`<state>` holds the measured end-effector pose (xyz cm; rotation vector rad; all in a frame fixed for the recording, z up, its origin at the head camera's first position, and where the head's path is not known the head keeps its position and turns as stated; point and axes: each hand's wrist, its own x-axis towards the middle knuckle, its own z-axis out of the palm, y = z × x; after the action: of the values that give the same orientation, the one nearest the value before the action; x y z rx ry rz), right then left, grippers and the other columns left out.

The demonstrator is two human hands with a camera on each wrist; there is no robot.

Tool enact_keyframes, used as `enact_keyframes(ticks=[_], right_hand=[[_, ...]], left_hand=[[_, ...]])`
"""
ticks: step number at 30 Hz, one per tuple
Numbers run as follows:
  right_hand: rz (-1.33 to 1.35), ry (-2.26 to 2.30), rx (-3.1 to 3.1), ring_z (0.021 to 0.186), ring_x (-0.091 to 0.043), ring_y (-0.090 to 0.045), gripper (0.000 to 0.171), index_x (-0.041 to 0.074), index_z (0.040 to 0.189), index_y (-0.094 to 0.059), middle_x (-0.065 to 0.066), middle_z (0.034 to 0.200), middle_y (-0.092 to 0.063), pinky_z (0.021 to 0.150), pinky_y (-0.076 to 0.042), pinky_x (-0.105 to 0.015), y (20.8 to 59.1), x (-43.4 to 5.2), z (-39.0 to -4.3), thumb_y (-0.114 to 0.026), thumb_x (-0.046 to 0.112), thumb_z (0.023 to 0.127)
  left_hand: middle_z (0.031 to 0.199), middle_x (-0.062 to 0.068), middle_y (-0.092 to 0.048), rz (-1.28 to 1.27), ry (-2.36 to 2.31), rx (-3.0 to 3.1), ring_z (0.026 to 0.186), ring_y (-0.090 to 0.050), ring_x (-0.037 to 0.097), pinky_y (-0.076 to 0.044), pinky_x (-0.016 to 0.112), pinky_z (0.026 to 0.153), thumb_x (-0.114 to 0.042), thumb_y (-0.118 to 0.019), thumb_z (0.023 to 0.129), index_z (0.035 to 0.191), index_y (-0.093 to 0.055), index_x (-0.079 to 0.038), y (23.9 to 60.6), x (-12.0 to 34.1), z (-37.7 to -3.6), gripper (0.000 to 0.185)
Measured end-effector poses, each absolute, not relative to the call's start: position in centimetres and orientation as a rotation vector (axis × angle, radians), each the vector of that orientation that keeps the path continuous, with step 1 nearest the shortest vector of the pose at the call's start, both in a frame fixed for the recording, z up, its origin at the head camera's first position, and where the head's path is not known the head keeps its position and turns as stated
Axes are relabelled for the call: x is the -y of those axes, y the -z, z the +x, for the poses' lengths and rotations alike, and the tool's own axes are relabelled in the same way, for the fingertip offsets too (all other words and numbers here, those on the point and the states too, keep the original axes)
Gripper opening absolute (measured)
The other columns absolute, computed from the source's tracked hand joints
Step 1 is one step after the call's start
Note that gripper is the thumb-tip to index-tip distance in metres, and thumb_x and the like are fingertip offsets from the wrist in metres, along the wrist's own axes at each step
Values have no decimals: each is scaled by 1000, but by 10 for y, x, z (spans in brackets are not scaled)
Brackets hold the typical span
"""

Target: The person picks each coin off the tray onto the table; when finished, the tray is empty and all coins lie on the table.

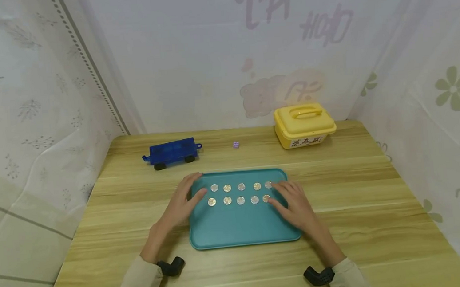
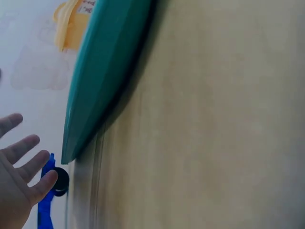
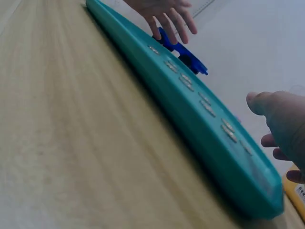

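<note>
A teal tray (image 1: 244, 227) lies on the wooden table with two rows of small shiny gold and silver coin-like discs (image 1: 240, 200) in its far half. My left hand (image 1: 179, 205) is over the tray's left edge, fingers straight and spread, also visible in the left wrist view as a spread hand (image 2: 19, 181). Over the right edge is my right hand (image 1: 297, 206), its thumb and fingertips near the rightmost discs; in the head view I cannot tell whether they touch. The right wrist view shows that right hand (image 3: 288, 121) above the tray, holding nothing.
Behind the tray, a blue toy wagon (image 1: 173, 152) with black wheels stands at the left. A small purple cube (image 1: 236, 145) sits at the back middle. To its right is a yellow lidded box (image 1: 304, 122) with a handle. Printed curtains (image 1: 192, 61) surround the table.
</note>
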<state>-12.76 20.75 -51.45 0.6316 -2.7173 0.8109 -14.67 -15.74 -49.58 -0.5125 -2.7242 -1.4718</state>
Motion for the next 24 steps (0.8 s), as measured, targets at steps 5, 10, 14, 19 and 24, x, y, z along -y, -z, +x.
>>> enact_keyframes(ticks=[5,10,14,19,24], right_hand=[[586,-821,2707,110,-29,-58,38,8,121,-70,-9,116,-70,98,-41,-53,523,-204,-129,-74,29,90],[603,-799,2683,98,-25,-58,29,9,111,-74,-6,104,-72,90,-42,-48,529,-199,-131,-76,26,88],[622,-748,2679,93,-23,-56,26,11,107,-76,-4,100,-71,87,-42,-46,533,-194,-133,-77,28,87],[625,-737,2687,91,-20,-54,22,15,103,-76,-1,97,-67,85,-42,-44,536,-193,-134,-78,29,87],[551,-830,2745,94,-19,-55,21,14,101,-75,1,97,-66,88,-41,-44,534,-192,-135,-79,28,86]], left_hand=[[146,12,-50,-365,1608,2638,137,-46,37,-40,60,108,-5,-51,101,141,-53,-7,505,158,-163,40],[144,12,-53,-256,1689,2611,136,-48,36,-42,56,108,-1,-47,100,139,-55,-9,513,157,-172,41],[143,12,-55,-169,1757,2592,137,-48,31,-40,50,112,-4,-47,101,139,-55,-7,524,158,-177,39],[139,13,-59,-170,1690,2572,133,-52,31,-41,49,110,-2,-47,101,135,-60,-7,534,156,-180,37],[135,16,-60,-239,1546,2564,128,-53,34,-42,51,107,3,-47,98,132,-62,-3,538,151,-182,38]])
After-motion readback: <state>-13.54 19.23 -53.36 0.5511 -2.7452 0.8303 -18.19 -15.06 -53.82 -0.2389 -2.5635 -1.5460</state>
